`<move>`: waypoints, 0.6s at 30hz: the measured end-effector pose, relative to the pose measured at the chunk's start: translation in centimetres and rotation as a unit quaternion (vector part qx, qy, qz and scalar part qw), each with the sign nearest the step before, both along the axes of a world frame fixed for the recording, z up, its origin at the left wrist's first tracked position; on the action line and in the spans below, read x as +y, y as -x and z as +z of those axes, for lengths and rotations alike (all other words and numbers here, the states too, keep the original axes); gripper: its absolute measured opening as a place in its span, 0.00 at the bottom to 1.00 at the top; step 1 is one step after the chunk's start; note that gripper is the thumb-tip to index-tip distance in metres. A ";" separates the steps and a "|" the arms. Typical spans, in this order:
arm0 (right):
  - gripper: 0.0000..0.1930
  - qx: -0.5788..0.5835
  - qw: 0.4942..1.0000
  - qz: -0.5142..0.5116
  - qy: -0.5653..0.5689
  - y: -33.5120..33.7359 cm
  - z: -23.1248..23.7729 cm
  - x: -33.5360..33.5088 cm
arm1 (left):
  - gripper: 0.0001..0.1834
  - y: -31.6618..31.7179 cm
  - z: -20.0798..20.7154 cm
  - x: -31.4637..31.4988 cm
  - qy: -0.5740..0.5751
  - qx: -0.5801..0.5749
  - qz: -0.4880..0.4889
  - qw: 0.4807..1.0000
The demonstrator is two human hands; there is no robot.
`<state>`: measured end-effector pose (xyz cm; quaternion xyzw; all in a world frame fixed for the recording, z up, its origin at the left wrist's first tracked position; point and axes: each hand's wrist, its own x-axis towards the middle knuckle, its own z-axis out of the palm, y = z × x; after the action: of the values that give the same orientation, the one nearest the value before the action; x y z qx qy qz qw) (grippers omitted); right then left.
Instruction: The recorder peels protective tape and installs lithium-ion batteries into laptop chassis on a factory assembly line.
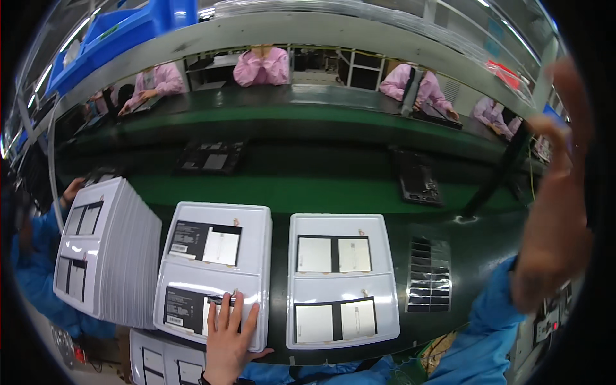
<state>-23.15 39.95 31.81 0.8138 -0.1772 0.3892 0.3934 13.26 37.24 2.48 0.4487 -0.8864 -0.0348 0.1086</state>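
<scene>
My left hand [228, 337] rests with spread fingers on the lower flat battery pack [184, 308] in the middle white tray [212, 277]. Another battery pack [187, 239], half black and half silver, lies in that tray's upper compartment. Beside it to the right is a second white tray [340, 287] with a flat pack of two silver cells in each compartment. My right hand [553, 212] is raised close to the camera at the far right, somewhat blurred. Its visible fingers stand apart, and I see nothing held between them.
A tall stack of white trays [135, 256] stands at left, and another tray [144, 353] lies lower down. A sheet of dark strips [429, 276] is on the right. Opened electronic devices [417, 176] lie on the green line [308, 186]. A blue-sleeved co-worker [38, 250] is at left; pink-clad people [262, 66] sit opposite.
</scene>
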 end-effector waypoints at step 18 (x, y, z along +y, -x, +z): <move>0.39 -0.211 0.696 -0.557 -0.401 16.8 -38.7 -1.0 | 0.34 15.9 -0.1 -19.9 0.092 0.072 -0.212 0.970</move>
<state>-39.94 38.97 -6.84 0.5434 -0.8158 0.1520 0.1267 -2.68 17.30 2.35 0.2346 -0.9505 -0.0073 0.2035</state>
